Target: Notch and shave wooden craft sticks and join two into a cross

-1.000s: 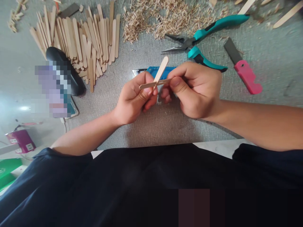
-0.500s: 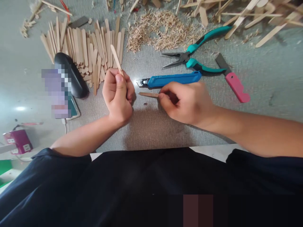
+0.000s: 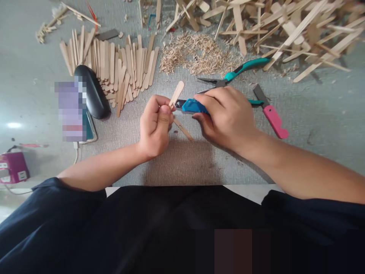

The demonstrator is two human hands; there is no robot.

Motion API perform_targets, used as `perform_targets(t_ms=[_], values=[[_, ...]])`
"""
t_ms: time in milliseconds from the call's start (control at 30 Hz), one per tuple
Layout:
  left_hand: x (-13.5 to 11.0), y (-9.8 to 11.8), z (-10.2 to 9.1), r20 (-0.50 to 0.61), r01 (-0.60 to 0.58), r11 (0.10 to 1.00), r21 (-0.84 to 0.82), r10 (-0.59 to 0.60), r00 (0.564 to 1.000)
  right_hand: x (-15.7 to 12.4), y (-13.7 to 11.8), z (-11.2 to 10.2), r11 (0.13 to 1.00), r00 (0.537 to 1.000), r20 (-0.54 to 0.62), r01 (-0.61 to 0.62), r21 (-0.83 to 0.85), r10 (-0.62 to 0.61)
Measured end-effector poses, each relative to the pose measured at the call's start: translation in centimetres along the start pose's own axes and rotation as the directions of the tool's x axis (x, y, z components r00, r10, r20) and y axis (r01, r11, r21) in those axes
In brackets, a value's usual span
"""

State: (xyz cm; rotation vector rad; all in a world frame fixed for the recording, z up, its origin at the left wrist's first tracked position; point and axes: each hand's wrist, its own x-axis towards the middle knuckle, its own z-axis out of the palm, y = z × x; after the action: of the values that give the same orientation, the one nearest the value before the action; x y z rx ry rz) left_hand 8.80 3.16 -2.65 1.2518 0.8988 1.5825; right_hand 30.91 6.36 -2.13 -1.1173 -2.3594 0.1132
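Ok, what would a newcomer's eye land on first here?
The two hands at centre: the left hand pinches a stick, the right hand grips a blue cutter beside it. Behind them, a stick stack at left, shavings mid-back and loose sticks at back right.

The right hand (image 3: 225,118) covers most of the knife (image 3: 191,106); I see only its blue front and dark tip; I cannot tell whether the blade is out. The left hand (image 3: 155,127) closes round the stick (image 3: 176,92) and hides its lower half; one handle of the pliers (image 3: 228,78) runs under the right hand. A pixelled patch (image 3: 71,112) masks something at left; the heap (image 3: 285,30) is blurred and cut by the top edge; the box (image 3: 11,171) is cut by the left edge.
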Motion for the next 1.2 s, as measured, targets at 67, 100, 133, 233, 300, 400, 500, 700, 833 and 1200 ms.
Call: perform_targets(t_ms=[67,100,133,233,300,400,500,700,833,1200], values=[[0.1,0.1,-0.1,-0.016,-0.003,0.999,-0.034,0.002,1.000,-0.1,0.2,0.2,0.995,0.993,-0.121,0.006,0.097,0.005],[0.1,0.1,-0.1,-0.014,0.007,0.999,-0.051,-0.008,1.000,-0.1,0.3,0.2,0.988,0.982,-0.191,0.030,0.149,-0.001],[0.2,0.1,-0.2,0.000,0.025,0.998,-0.066,-0.026,1.000,0.0,0.5,0.2,0.980,0.967,-0.255,0.059,0.188,-0.010],[0.5,0.2,-0.4,0.065,0.068,0.992,-0.104,-0.062,0.996,0.3,0.8,0.0,0.960,0.915,-0.395,0.174,0.221,-0.074],[0.6,0.2,-0.5,0.078,0.059,0.993,-0.099,-0.052,0.996,0.4,0.8,-0.2,0.939,0.911,-0.393,0.236,0.251,-0.124],[0.7,0.4,-0.6,0.078,0.027,0.998,-0.050,-0.023,0.997,0.5,0.7,-0.4,0.912,0.943,-0.284,0.261,0.316,-0.171],[0.8,0.9,-0.4,0.095,0.054,0.997,-0.048,-0.049,0.994,0.4,0.6,-0.5,0.908,0.953,-0.235,0.265,0.324,-0.194],[0.8,2.1,0.1,0.157,0.140,0.980,-0.142,-0.117,0.981,0.4,0.9,-0.6,0.923,0.962,-0.209,0.236,0.305,-0.177],[0.9,2.3,0.2,0.176,0.147,0.977,-0.152,-0.120,0.977,0.2,0.7,-0.8,0.923,0.972,-0.176,0.209,0.323,-0.158],[0.7,2.2,0.1,0.175,0.239,0.963,-0.122,-0.216,0.961,0.2,0.6,-1.6,0.934,0.976,-0.130,0.205,0.294,-0.174]])
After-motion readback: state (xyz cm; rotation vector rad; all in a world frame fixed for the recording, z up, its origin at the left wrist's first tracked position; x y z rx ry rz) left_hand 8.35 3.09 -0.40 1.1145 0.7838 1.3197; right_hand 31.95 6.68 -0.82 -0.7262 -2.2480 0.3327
